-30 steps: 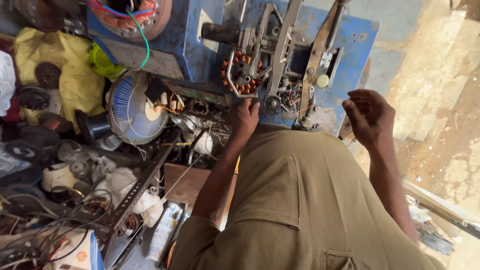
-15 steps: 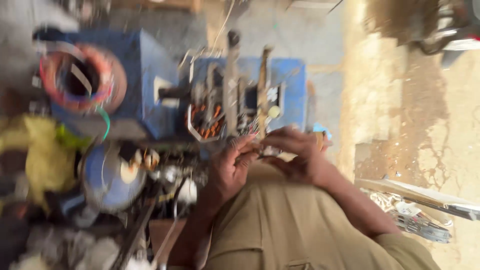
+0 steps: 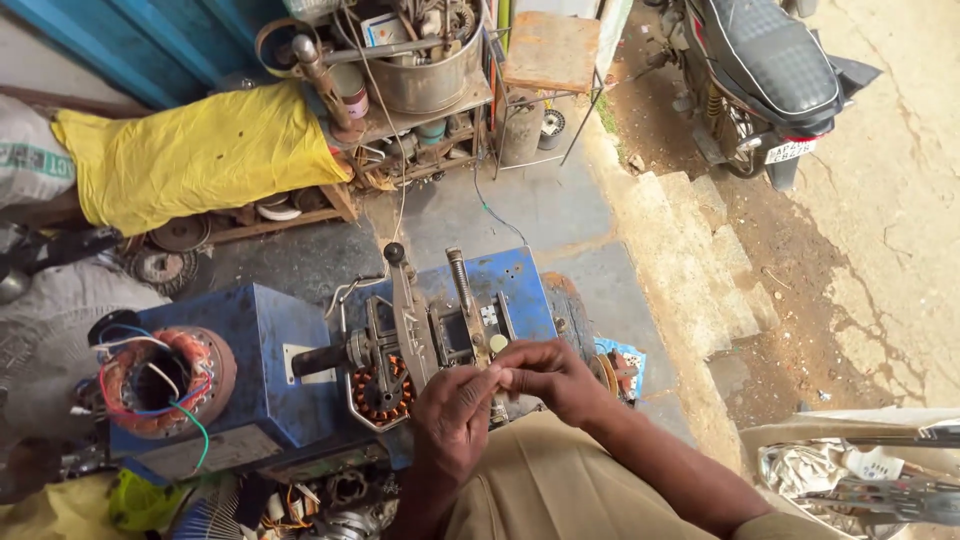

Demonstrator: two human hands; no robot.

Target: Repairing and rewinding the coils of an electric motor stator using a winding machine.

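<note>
Both hands meet just in front of the blue winding machine [image 3: 500,290]. The left hand [image 3: 455,415] and right hand [image 3: 545,375] pinch their fingertips together, seemingly on something thin; I cannot tell what. The copper-wound stator [image 3: 380,390] sits on the machine, just left of the hands.

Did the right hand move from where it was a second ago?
Yes. The right hand came in from beside the blue winding machine to meet the left hand in front of it.

Blue winding machine [image 3: 500,285], copper-wound stator [image 3: 380,392] mounted
</note>
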